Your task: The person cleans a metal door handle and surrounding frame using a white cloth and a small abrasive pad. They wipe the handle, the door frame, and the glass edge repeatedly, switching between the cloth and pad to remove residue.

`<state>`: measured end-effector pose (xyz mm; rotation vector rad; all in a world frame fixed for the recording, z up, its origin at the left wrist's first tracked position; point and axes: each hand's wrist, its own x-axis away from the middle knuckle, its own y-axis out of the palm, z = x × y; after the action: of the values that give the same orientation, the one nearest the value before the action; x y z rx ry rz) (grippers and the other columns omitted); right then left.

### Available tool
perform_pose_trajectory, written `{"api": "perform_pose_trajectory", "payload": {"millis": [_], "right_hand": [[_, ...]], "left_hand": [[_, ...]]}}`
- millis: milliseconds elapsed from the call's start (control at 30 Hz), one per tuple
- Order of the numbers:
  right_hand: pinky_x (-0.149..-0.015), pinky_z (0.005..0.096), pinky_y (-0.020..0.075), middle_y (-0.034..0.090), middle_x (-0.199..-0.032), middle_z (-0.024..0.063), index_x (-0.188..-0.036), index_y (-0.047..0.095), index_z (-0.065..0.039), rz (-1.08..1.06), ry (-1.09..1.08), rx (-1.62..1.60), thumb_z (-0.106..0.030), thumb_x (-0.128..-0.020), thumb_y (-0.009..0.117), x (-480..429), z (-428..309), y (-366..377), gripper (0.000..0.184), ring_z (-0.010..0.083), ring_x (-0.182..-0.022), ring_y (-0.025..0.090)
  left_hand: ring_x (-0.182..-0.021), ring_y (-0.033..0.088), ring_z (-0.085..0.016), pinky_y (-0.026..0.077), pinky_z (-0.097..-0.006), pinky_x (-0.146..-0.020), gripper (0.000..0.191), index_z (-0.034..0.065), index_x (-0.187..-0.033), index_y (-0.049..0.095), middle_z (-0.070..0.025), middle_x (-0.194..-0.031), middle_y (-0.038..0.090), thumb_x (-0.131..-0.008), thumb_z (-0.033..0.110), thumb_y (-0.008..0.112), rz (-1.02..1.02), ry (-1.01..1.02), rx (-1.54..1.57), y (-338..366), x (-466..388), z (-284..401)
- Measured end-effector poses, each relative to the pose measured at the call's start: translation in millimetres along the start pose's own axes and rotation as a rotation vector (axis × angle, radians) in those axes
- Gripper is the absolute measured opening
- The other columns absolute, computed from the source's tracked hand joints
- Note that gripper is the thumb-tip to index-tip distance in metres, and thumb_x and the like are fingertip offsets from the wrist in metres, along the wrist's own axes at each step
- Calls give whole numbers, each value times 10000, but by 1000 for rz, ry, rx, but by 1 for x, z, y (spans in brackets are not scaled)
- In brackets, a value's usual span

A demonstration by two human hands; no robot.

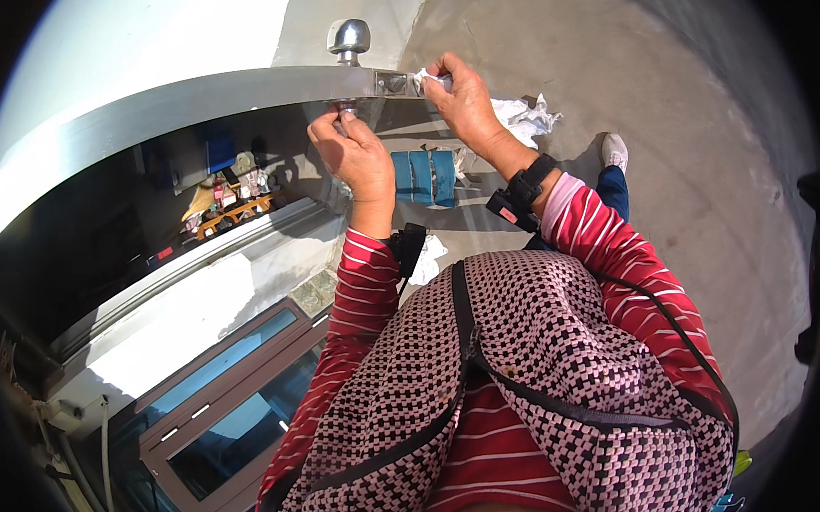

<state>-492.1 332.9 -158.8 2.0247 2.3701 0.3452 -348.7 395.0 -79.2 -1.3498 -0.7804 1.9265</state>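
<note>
A glass door with a broad metal frame (301, 85) stands in front of me, its edge towards me. My left hand (359, 154) has its fingers closed around the shiny door knob (348, 106) on the near side. On the far side another chrome knob (351, 37) sticks out. A latch plate (391, 83) is set in the door's edge between my hands. My right hand (461, 100) pinches a crumpled white cloth or tissue (437, 81) against the edge, just right of the latch plate.
A blue slatted stool or seat (424, 178) stands beyond the door, with white crumpled cloth (526, 117) near it and more (428, 260) lower down. Left are a window sill (197, 260), a brown-framed window (231, 413) and cluttered items on a wooden rack (237, 214). Concrete floor (695, 165) lies right.
</note>
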Motion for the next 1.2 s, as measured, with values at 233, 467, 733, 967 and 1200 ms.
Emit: {"api": "perform_pose_trajectory", "payload": {"millis": [233,467,733,967,1200], "right_hand": [[-757,451,519,682,-840,213,-962,630,2,-37,-140,43,-211,-867,650,-10,-1,3,234,377,-793,659],[-746,427,531,693,-840,207,-944,642,3,-48,-66,131,-201,-886,671,-10,2,-3,214,353,-798,680],[-753,453,532,697,-843,222,-948,660,13,-150,-92,44,-205,-898,686,-22,5,-4,224,377,-820,683],[-757,464,528,695,-855,233,-941,653,15,-88,-134,168,-201,-896,688,-13,12,-1,223,399,-816,672],[-757,450,530,692,-841,233,-926,643,19,-90,-42,143,-189,-879,662,-13,2,0,214,382,-805,670]], "left_hand": [[-891,566,-363,464,-460,-793,153,-21,-1060,513,-195,-1024,548,-990,110,550,-16,-18,-7,1,2,-2],[-925,570,-385,465,-476,-813,149,-21,-1070,499,-195,-1045,540,-977,84,550,-20,-32,5,1,2,-4],[-929,572,-370,468,-460,-815,143,-18,-1065,502,-194,-1044,534,-982,89,550,-17,-47,-4,0,5,-5],[-931,572,-371,468,-464,-814,143,-10,-1065,496,-196,-1039,530,-977,86,556,-20,-47,0,2,4,-7],[-935,570,-371,465,-470,-833,150,-14,-1076,493,-193,-1046,528,-981,86,550,-31,-53,11,1,5,-3]]}}
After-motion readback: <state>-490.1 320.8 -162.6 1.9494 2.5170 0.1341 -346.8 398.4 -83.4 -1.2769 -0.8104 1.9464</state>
